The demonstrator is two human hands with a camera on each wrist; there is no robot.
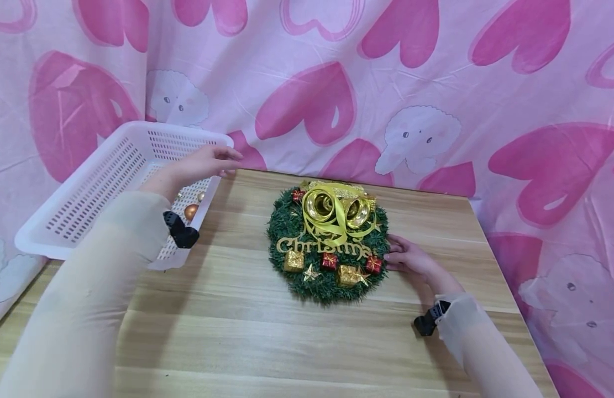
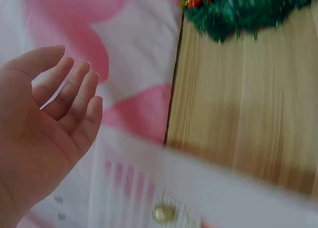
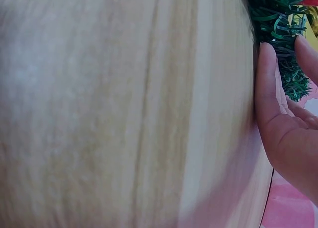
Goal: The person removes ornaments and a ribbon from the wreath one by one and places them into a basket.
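Observation:
A green Christmas wreath [image 1: 326, 287] lies on the table, with gold bells [image 1: 320, 204], a yellow-gold ribbon, gold lettering, small gift boxes and stars on it. At its right edge, my right hand [image 1: 411, 258] touches the green tinsel [image 3: 293, 79], fingers fairly straight and the thumb apart from them. My left hand [image 1: 207, 163] hovers over the right rim of a white plastic basket [image 1: 222, 138], away from the wreath. In the left wrist view, that hand's palm [image 2: 44, 138] is bare and its fingers are loosely bent, holding nothing.
Inside the basket sit a copper-coloured ball [image 1: 190, 211] and small gold balls [image 1: 200, 197], partly behind the left forearm. The wooden table [image 1: 227, 331] ends at the back against a pink heart-patterned cloth [image 1: 307, 99], which also hangs at both sides.

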